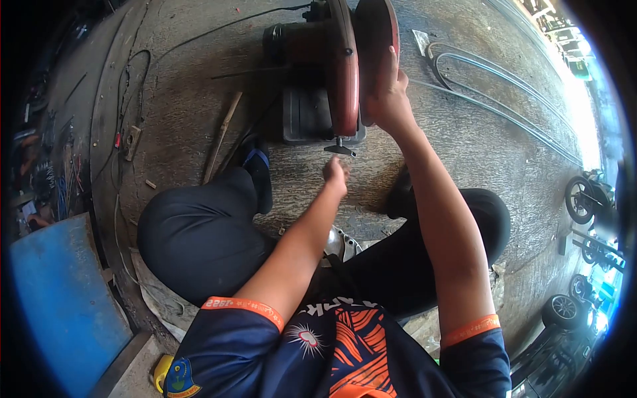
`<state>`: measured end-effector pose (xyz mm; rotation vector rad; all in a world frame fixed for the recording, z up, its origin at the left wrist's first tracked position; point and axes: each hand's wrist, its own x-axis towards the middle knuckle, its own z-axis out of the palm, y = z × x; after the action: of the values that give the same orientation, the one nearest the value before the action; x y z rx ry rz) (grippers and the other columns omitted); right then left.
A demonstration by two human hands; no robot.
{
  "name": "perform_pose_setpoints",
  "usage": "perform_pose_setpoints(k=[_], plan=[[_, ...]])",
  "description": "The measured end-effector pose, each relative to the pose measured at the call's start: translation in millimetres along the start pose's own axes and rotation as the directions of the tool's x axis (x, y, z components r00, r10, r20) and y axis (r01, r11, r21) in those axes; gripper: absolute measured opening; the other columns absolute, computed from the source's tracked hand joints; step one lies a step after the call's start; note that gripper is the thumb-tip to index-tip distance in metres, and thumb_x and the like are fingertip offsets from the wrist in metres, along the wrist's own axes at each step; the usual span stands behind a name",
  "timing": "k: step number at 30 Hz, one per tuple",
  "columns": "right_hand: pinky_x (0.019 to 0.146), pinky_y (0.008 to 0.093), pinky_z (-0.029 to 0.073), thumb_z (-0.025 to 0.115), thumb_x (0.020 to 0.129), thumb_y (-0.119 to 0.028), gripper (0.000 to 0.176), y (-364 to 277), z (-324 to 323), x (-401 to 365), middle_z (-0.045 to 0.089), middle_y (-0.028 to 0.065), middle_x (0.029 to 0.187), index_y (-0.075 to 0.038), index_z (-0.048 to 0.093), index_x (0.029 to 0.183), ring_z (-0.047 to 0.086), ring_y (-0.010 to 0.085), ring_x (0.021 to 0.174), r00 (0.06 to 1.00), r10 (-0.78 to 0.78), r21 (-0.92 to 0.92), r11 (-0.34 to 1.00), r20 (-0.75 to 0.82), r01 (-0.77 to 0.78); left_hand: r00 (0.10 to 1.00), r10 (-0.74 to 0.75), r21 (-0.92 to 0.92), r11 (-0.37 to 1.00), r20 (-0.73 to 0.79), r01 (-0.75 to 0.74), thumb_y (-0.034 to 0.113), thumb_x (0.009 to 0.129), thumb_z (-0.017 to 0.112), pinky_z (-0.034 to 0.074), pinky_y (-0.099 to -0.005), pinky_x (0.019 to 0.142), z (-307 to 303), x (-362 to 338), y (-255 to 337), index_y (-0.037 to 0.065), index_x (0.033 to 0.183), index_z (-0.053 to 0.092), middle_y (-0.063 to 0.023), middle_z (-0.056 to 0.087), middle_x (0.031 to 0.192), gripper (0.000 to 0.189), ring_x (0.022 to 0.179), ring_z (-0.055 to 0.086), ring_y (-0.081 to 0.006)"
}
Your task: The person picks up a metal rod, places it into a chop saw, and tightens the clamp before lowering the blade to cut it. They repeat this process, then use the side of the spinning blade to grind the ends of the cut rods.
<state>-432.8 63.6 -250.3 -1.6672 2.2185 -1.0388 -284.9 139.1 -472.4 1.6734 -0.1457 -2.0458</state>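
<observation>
A red cut-off machine (346, 79) stands on the floor at the top centre, over a dark base (307, 114). My right hand (390, 99) lies against the side of its large round disc (375, 40), fingers stretched out and pointing up. Below the machine's lower end, a small dark T-shaped handle (340, 151) sticks out. Just under that handle is my left hand (337, 174), its fingers curled; whether it holds anything is hidden.
A wooden stick (223, 136) lies left of the machine. Long metal rods (511, 89) lie on the right. Cables (121, 99) run down the left side. A round metal part (342, 244) sits between my legs. Motorcycles (587, 199) stand far right, a blue panel (63, 298) lower left.
</observation>
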Motion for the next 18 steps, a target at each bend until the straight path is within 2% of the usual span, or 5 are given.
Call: perform_pose_setpoints(k=[8,12,13,15,18], plan=[[0.089,0.0515,0.05,0.051,0.075,-0.001,0.092,-10,-6,0,0.031,0.0421,0.127,-0.017,0.002,0.15,0.054,0.0563,0.1,1.0,0.027,0.018,0.999,-0.005,-0.027,0.846,-0.399,-0.424,0.738,0.353,0.525,0.013,0.094,0.052,0.048,-0.0428,0.077,-3,23,50,0.005,0.102,0.055,-0.008,0.061,0.087,0.012,0.083,0.06,-0.0223],[0.089,0.0507,0.05,0.052,0.075,-0.002,0.092,-17,-8,-2,0.031,0.0418,0.127,-0.017,0.003,0.151,0.052,0.0562,0.102,0.995,0.096,0.003,0.995,0.015,-0.096,0.656,0.726,0.785,0.28,0.203,-0.553,0.006,0.088,0.05,0.049,-0.0435,0.086,22,-45,9,0.005,0.102,0.059,-0.0201,0.063,0.104,0.017,0.096,0.061,-0.0374],[0.089,0.0507,0.05,0.052,0.075,-0.002,0.092,-18,-9,-2,0.031,0.0418,0.127,-0.017,0.003,0.151,0.052,0.0562,0.102,0.995,0.1,0.005,0.995,0.015,-0.1,0.152,0.547,0.517,-0.61,0.823,-0.601,0.01,0.086,0.049,0.048,-0.0437,0.088,6,-63,-6,0.006,0.107,0.061,-0.0203,0.065,0.104,0.024,0.097,0.062,-0.0375],[0.089,0.0504,0.05,0.052,0.074,-0.002,0.092,-18,-10,-1,0.031,0.0426,0.126,-0.017,0.002,0.151,0.053,0.0564,0.101,0.994,0.106,0.014,0.994,0.028,-0.106,0.597,-0.549,0.157,-0.646,0.586,-0.747,0.02,0.079,0.058,0.049,-0.0485,0.088,0,-98,-36,0.005,0.104,0.068,-0.0206,0.068,0.097,0.03,0.094,0.065,-0.0365],[0.089,0.0501,0.05,0.052,0.074,-0.002,0.092,-8,-2,1,0.032,0.043,0.125,-0.017,0.003,0.151,0.054,0.0564,0.098,1.0,0.009,-0.039,0.999,-0.016,-0.009,0.651,-0.445,0.518,-0.396,0.614,-0.759,0.025,0.08,0.059,0.051,-0.0461,0.082,-16,-83,-66,-0.001,0.093,0.069,-0.0236,0.067,0.096,0.03,0.09,0.065,-0.0376]])
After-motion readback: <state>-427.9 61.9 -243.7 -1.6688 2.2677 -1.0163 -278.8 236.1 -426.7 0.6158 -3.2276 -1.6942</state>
